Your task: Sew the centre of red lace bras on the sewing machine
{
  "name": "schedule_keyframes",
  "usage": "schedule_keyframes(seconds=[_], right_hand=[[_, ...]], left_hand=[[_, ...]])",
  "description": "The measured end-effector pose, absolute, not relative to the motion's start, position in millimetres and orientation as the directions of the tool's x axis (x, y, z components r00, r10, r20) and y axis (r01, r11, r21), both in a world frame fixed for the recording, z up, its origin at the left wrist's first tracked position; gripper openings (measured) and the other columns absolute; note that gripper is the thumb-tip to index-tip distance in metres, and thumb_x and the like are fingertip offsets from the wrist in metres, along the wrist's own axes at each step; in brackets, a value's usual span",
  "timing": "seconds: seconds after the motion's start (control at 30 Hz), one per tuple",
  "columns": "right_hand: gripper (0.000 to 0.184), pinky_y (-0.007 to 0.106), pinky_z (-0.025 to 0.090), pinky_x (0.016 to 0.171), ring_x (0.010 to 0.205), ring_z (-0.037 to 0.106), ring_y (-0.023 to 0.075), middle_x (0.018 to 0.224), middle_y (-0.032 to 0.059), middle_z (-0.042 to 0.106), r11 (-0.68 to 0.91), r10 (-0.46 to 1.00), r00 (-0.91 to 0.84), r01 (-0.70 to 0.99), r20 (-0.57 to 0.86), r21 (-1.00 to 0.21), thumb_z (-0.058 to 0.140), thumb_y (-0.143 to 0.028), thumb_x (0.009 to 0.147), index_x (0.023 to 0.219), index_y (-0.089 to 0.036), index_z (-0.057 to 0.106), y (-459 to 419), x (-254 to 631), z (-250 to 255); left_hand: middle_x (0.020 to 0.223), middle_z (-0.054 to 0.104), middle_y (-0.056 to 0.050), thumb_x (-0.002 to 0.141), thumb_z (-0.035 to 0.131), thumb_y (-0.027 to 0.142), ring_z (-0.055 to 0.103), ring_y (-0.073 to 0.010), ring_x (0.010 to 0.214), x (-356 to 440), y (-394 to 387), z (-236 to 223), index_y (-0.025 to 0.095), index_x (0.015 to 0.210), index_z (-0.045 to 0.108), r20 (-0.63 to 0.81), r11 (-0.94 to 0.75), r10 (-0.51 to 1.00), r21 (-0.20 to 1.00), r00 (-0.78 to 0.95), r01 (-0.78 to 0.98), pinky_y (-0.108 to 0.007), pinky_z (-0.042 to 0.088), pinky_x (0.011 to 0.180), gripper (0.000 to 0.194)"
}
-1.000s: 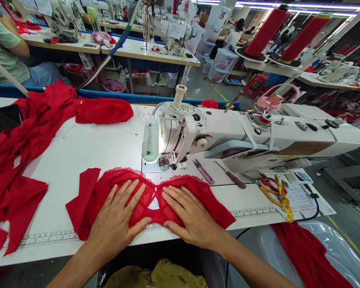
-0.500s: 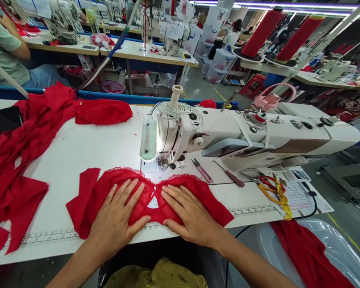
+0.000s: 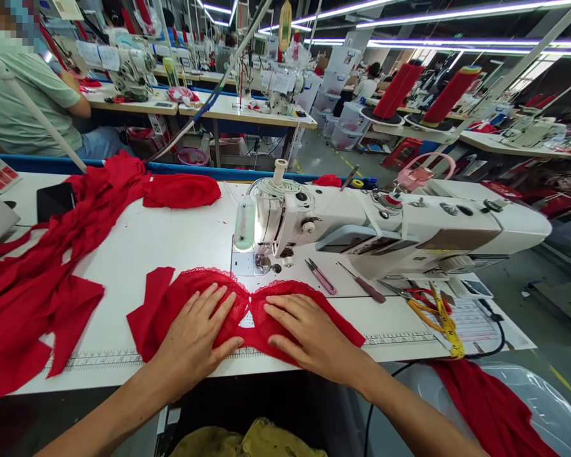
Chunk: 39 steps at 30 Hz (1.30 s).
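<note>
On the counter (image 3: 171,238), left hand (image 3: 193,336) and right hand (image 3: 316,336) still lie spread over a red bra (image 3: 258,311); cloth (image 3: 488,406) hangs into a bin (image 3: 547,403).

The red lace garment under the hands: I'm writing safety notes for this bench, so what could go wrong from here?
Its lower edge lies close to the front edge of the table, so the garment might slide off if the left hand and right hand lifted carelessly.

The snips and a pointed tool lie uncovered just beyond its right part; a sideways sweep could prick a hand or snag the lace.
</note>
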State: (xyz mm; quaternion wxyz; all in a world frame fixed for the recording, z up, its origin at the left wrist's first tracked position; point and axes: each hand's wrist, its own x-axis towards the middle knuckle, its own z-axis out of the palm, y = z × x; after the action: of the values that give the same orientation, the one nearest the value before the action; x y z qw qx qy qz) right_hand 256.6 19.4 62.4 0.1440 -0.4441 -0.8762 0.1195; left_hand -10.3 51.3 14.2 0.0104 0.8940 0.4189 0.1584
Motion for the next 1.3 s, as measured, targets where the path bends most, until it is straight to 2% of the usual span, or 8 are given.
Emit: schedule_keyframes(seconds=[0.37,0.6,0.73,0.9,0.97,1.07,1.17,1.3], right_hand=[[0.03,0.044,0.049,0.095,0.11,0.06,0.0255,0.123,0.0111,0.067,0.512,0.851,-0.441,0.815,0.285,-0.27,0.042,-0.019,0.102,0.122,-0.019,0.064,29.9,251.7,58.1],[0.032,0.049,0.044,0.099,0.112,0.058,0.0306,0.121,0.0157,0.064,0.403,0.902,-0.383,0.913,0.198,-0.069,0.052,-0.017,0.097,0.129,-0.014,0.058,51.4,251.2,47.2],[0.01,0.042,0.047,0.09,0.095,0.061,0.0267,0.097,0.0097,0.065,0.373,0.914,-0.359,0.927,0.187,-0.043,0.054,-0.014,0.095,0.096,-0.019,0.063,52.3,251.5,49.7],[0.009,0.029,0.042,0.059,0.066,0.059,0.0187,0.084,0.005,0.066,0.307,0.935,-0.295,0.951,0.197,-0.034,0.052,-0.014,0.092,0.088,-0.02,0.057,30.8,246.9,81.1],[0.008,0.028,0.039,0.055,0.061,0.059,0.018,0.08,0.0036,0.066,0.324,0.931,-0.297,0.94,0.21,-0.105,0.053,-0.022,0.095,0.089,-0.021,0.057,13.0,237.9,98.9],[0.021,0.026,0.047,0.064,0.076,0.066,0.0178,0.092,0.0036,0.07,0.588,0.809,-0.538,0.734,0.239,-0.34,0.049,-0.04,0.101,0.098,-0.022,0.061,-15.2,216.8,116.2],[0.033,0.023,0.051,0.073,0.084,0.068,0.0156,0.096,0.0009,0.073,0.787,0.583,-0.749,0.426,0.315,-0.447,0.046,-0.05,0.103,0.115,-0.025,0.064,-26.5,197.9,113.9],[0.028,0.027,0.052,0.075,0.08,0.066,0.016,0.09,0.0023,0.072,0.61,0.775,-0.499,0.431,0.387,-0.665,0.042,-0.035,0.106,0.105,-0.025,0.068,-4.7,189.3,95.4]], left_hand=[[0.129,0.066,-0.011,0.095,0.053,0.04,0.058,-0.03,0.124,-12.6,93.1,53.1,0.02,0.123,0.063,0.198,-0.636,0.771,0.292,0.606,0.714,-0.048,0.046,0.104,0.036],[0.12,0.068,-0.011,0.073,0.078,0.054,0.061,-0.0332,0.112,2.5,112.0,62.3,0.022,0.13,0.055,0.044,-0.66,0.733,0.282,0.678,0.696,-0.054,0.036,0.107,0.069],[0.087,0.07,-0.005,0.064,0.083,0.055,0.065,-0.0292,0.084,11.5,106.9,61.1,0.022,0.097,0.064,0.039,-0.666,0.728,0.274,0.684,0.694,-0.044,0.045,0.087,0.05],[0.044,0.045,0.006,0.074,0.07,0.027,0.043,-0.0144,0.044,16.2,97.4,68.0,0.021,0.053,0.047,0.135,-0.646,0.752,0.34,0.645,0.683,-0.035,0.042,0.071,0.032],[0.049,0.048,0.004,0.078,0.058,0.018,0.044,-0.0147,0.049,14.5,92.4,75.3,0.021,0.054,0.048,0.262,-0.63,0.776,0.373,0.574,0.682,-0.041,0.042,0.083,0.026],[0.063,0.056,0.001,0.084,0.049,0.016,0.05,-0.0172,0.062,6.5,82.1,80.9,0.022,0.069,0.058,0.468,-0.595,0.792,0.45,0.391,0.666,-0.048,0.037,0.098,0.018],[0.071,0.057,0.0,0.088,0.052,0.023,0.054,-0.0188,0.071,-6.6,70.3,72.0,0.023,0.08,0.061,0.57,-0.577,0.79,0.564,0.227,0.591,-0.042,0.045,0.088,0.013],[0.082,0.059,-0.004,0.089,0.059,0.032,0.059,-0.02,0.079,-23.7,56.4,51.9,0.022,0.084,0.065,0.56,-0.563,0.814,0.695,0.153,0.448,-0.033,0.05,0.069,0.013]])
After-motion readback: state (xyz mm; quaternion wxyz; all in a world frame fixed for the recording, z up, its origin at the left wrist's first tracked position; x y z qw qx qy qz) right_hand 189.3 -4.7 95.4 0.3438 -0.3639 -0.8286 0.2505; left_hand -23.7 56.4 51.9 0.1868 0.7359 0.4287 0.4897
